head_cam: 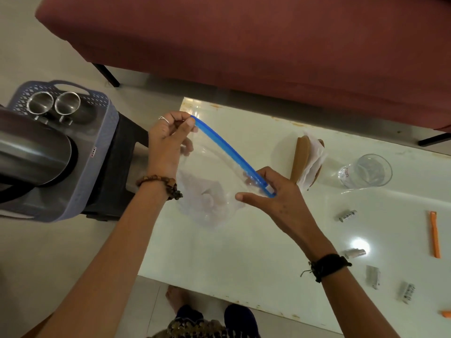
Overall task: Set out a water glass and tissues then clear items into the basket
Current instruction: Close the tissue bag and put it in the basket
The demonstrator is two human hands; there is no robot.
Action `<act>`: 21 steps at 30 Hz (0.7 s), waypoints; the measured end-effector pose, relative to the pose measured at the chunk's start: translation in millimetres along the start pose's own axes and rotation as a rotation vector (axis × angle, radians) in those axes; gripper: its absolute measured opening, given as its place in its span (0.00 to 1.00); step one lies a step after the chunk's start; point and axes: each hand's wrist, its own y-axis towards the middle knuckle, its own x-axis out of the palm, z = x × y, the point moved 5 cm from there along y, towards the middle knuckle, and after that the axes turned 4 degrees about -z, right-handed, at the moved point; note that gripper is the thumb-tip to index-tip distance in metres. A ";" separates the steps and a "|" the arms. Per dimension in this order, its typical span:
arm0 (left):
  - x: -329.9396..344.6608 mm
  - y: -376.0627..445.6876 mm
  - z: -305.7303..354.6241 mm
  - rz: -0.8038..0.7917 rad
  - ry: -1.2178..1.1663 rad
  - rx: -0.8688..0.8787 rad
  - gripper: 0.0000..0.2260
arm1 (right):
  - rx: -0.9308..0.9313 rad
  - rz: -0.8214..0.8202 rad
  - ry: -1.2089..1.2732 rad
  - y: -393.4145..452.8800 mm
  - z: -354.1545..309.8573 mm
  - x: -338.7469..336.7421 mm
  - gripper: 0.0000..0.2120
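On the shiny white bench (244,252), your left hand (166,145) and right hand (275,191) pinch shut on the clear floppy plastic bag with the blue zip strip (227,147). Tug hard and it may slip free and fall.

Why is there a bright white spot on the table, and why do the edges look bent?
Head view: the spot is glare, a lamp reflected in the glossy white table; the wide-angle lens bows the maroon sofa and stretches the big steel vessel lying in the grey-blue plastic basket; the clear zip bag is hard to see.
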 end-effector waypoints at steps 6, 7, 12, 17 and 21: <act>-39.8 -4.2 -37.5 0.061 -0.128 -0.155 0.07 | -0.068 0.037 0.206 7.7 -32.3 14.9 0.13; -48.1 -7.7 -53.1 0.097 -0.155 -0.239 0.08 | -0.076 0.040 0.246 10.2 -38.8 17.5 0.13; -54.7 -48.8 -130.7 -0.003 -0.423 -0.812 0.28 | -0.093 0.031 0.447 24.0 -67.0 44.5 0.08; -67.5 -41.0 -121.9 -0.085 -0.970 -0.681 0.33 | -0.088 0.070 0.363 35.8 -90.0 80.4 0.06; -124.8 -10.6 -113.0 0.234 -0.831 -0.597 0.20 | -0.122 0.156 0.238 50.4 -118.3 100.4 0.09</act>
